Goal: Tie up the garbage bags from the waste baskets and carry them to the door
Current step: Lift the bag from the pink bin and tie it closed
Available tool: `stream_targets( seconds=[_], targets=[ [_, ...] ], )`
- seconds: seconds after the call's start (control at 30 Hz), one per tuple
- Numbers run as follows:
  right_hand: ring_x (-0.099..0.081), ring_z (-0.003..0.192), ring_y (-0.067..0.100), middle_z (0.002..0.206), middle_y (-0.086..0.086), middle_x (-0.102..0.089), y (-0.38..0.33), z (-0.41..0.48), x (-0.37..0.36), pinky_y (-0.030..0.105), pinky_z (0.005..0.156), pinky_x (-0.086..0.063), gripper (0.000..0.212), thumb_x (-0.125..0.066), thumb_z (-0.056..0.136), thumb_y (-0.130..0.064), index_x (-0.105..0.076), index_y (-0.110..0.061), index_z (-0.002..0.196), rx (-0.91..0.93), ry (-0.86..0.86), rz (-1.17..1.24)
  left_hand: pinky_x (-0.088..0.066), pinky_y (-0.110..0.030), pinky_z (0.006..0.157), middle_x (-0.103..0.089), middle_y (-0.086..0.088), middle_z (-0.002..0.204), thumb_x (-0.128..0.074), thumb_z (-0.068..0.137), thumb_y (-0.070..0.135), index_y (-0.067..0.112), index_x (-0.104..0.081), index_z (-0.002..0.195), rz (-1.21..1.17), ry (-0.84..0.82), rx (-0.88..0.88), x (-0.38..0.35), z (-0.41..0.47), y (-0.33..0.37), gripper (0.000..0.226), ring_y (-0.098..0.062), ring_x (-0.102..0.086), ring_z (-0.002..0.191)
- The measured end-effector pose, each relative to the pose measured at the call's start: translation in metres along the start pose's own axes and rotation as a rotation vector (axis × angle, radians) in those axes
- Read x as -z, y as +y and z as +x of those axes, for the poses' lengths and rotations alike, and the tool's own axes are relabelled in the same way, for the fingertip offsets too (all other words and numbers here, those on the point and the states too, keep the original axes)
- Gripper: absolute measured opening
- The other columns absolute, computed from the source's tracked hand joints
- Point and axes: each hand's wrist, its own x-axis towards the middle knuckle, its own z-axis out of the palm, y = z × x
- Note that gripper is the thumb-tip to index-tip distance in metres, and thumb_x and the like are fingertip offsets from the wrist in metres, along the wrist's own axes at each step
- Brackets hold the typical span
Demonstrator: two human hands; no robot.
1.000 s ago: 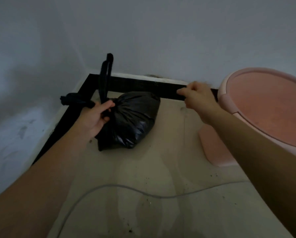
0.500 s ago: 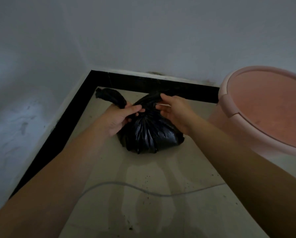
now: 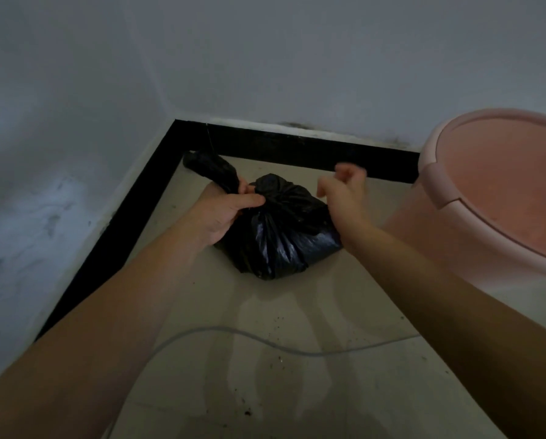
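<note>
While my left hand (image 3: 222, 213) grips the bag (image 3: 281, 229) neck, my right hand (image 3: 344, 194) hovers loosely curled, holding nothing visible.

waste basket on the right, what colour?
Pale pink: the round plastic waste basket, rim and inside alike. Head view, the only one.

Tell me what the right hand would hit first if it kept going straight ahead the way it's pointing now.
Most likely the black baseboard along the far wall. The right hand points forward past the garbage bag, with only bare floor visible between. Depth is hard to judge from this one view.
</note>
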Motion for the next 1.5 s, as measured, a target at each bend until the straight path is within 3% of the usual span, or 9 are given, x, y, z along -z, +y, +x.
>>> stream_targets(
  seconds=[0.17,0.33,0.4,0.5,0.6,0.8,1.0,1.2,1.5],
  targets=[
    [-0.048,0.129,0.020,0.136,0.000,-0.053,-0.020,0.015,-0.001,0.038,0.112,-0.037,0.046,-0.053,0.085,-0.024,-0.058,-0.031,0.129,0.409,-0.211,-0.596,-0.054,-0.031,0.089,-0.058,-0.015,0.087,-0.068,0.079,-0.015,0.016,-0.038,0.061,0.245,-0.051,-0.111,-0.006,-0.002,0.011,0.046,-0.020,-0.066,0.089],
    [-0.044,0.117,0.002,0.129,-0.008,-0.053,-0.016,0.008,0.011,0.001,0.080,-0.037,0.048,-0.051,0.099,-0.008,-0.049,-0.020,0.145,0.188,-0.692,-0.689,-0.054,-0.030,0.081,-0.057,-0.023,0.081,-0.065,0.075,-0.015,0.006,-0.041,0.065,0.454,-0.053,-0.228,-0.015,-0.011,0.012,0.034,-0.016,-0.063,0.080],
    [-0.054,0.110,0.007,0.116,-0.008,-0.058,-0.010,0.009,0.011,0.005,0.074,-0.042,0.035,-0.056,0.099,-0.011,-0.059,-0.018,0.133,0.214,-0.677,-0.736,-0.052,-0.032,0.076,-0.058,-0.028,0.081,-0.066,0.072,-0.011,0.000,-0.040,0.066,0.562,0.034,-0.266,-0.015,-0.012,0.007,0.028,-0.018,-0.062,0.075],
    [-0.063,0.105,0.017,0.103,-0.007,-0.065,-0.001,0.014,0.010,0.032,0.096,-0.050,0.015,-0.060,0.096,-0.019,-0.065,-0.026,0.109,0.307,-0.584,-0.861,-0.041,-0.020,0.057,-0.061,-0.012,0.070,-0.069,0.075,0.003,0.007,-0.051,0.065,0.685,0.322,-0.272,-0.018,-0.008,-0.006,0.021,-0.015,-0.060,0.065],
    [-0.062,0.105,0.021,0.104,-0.003,-0.065,-0.002,0.012,0.010,0.043,0.100,-0.047,0.013,-0.058,0.098,-0.020,-0.064,-0.026,0.107,0.284,-0.602,-0.876,-0.037,-0.012,0.069,-0.063,-0.001,0.083,-0.069,0.081,0.010,0.015,-0.054,0.081,0.671,0.540,-0.310,-0.014,-0.002,-0.015,0.016,-0.018,-0.063,0.084],
    [-0.060,0.104,0.021,0.097,-0.004,-0.066,-0.006,0.004,0.003,0.041,0.099,-0.044,0.010,-0.058,0.095,-0.025,-0.062,-0.030,0.088,0.141,-0.591,-0.756,-0.050,-0.039,0.079,-0.070,-0.017,0.085,-0.062,0.091,0.018,0.002,-0.062,0.075,0.835,0.514,-0.205,-0.012,0.003,-0.023,0.022,-0.033,-0.066,0.091],
    [-0.060,0.080,0.012,0.076,-0.013,-0.061,0.002,0.007,0.000,0.045,0.089,-0.050,0.037,-0.058,0.071,-0.074,-0.054,-0.041,0.087,0.319,-0.467,-0.735,-0.058,-0.033,0.075,-0.072,-0.007,0.086,-0.062,0.091,0.002,0.018,-0.071,0.090,0.045,0.319,-0.024,-0.026,-0.005,-0.004,0.019,-0.022,-0.071,0.084],
    [-0.068,0.079,0.016,0.079,-0.006,-0.072,0.005,0.008,0.004,0.044,0.083,-0.056,0.013,-0.079,0.079,-0.043,-0.068,-0.035,0.080,0.384,-0.425,-0.622,-0.058,-0.034,0.072,-0.075,-0.010,0.087,-0.059,0.090,0.003,0.011,-0.074,0.097,-0.340,0.197,0.135,-0.031,-0.012,0.006,0.019,-0.023,-0.074,0.082],
    [-0.060,0.060,-0.007,0.072,-0.012,-0.067,-0.001,0.008,0.018,0.008,0.062,-0.048,0.011,-0.083,0.079,-0.031,-0.072,-0.029,0.079,0.235,-0.429,-0.522,-0.060,-0.028,0.076,-0.068,-0.007,0.097,-0.067,0.083,-0.012,0.008,-0.064,0.106,-0.238,0.253,0.006,-0.025,-0.010,-0.001,0.030,-0.023,-0.070,0.094]
  ],
)
